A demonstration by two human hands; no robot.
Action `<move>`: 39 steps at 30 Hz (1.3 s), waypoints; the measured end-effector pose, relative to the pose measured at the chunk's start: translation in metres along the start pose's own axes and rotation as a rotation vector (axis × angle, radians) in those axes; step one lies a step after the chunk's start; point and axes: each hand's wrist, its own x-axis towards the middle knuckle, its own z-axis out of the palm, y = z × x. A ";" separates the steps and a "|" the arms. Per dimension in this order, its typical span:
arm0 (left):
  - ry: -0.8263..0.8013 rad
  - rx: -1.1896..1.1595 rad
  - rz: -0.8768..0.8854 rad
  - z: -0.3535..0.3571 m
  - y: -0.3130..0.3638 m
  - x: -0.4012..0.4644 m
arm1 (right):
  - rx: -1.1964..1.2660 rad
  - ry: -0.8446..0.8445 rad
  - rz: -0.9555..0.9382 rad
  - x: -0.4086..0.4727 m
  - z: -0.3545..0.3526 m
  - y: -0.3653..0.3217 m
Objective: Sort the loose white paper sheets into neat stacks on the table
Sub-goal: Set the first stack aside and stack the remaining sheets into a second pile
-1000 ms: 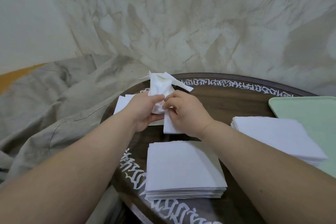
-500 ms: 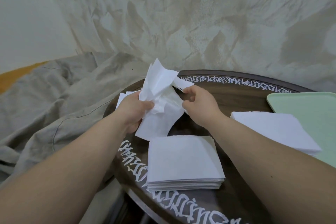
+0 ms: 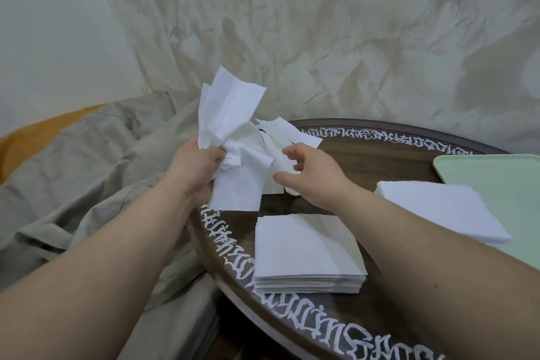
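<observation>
My left hand (image 3: 195,169) grips a crumpled bunch of white paper sheets (image 3: 228,123), raised above the left rim of the round dark table (image 3: 380,164). My right hand (image 3: 312,175) is just right of the bunch, with thumb and fingers curled round a sheet (image 3: 279,165) at its edge. Behind both hands, more loose sheets (image 3: 287,131) lie fanned on the table. A neat square stack (image 3: 306,251) sits near the front rim under my right forearm. A second stack (image 3: 438,210) lies to the right.
A pale green tray (image 3: 496,181) at the right edge lies partly under the second stack. Rumpled grey cloth (image 3: 87,178) covers the surface left of the table. A mottled wall rises close behind. White lettering runs round the table rim (image 3: 230,245).
My left hand lifted the bunch higher and the sheets fanned out above it. My right hand moved from the bunch's upper right edge to lower down on its right side.
</observation>
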 end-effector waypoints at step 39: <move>0.059 -0.196 -0.062 0.000 -0.014 -0.121 | -0.653 -0.135 -0.196 -0.147 -0.026 0.031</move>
